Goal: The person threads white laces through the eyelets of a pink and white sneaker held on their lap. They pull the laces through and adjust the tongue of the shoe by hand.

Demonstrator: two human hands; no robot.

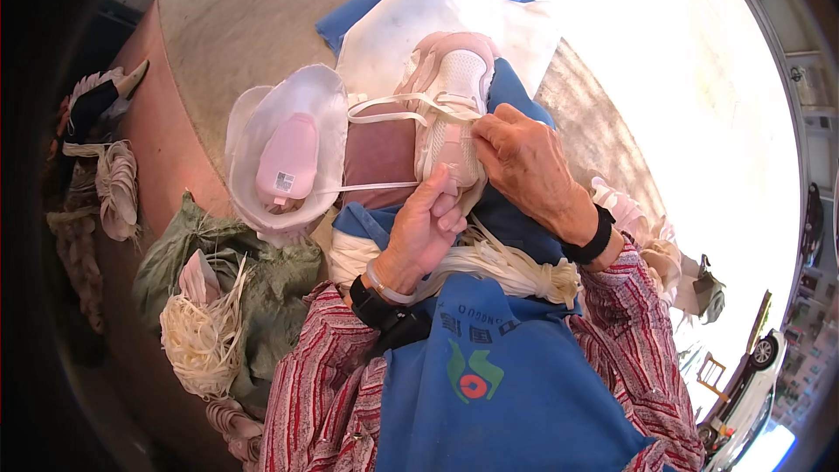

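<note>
Has a pink-white shoe (468,74) on the lap, over a white cloth (384,44) and blue fabric (516,86). With both hands closed, pinches lace (380,111): at the shoe's near end with the left hand (424,227), thumb against curled fingers; at the shoe's side with the right hand (529,162), fingers bent in. Cannot tell the exact hold under the fingertips. Shows, to the left, a pink piece (290,149) in a white bowl (334,114), bearing a small white label (284,181) with dark print too fine to read. Wears a blue apron (551,385) with dark lettering (476,328), upside down from here, beside a green-and-orange emblem (473,386).
</note>
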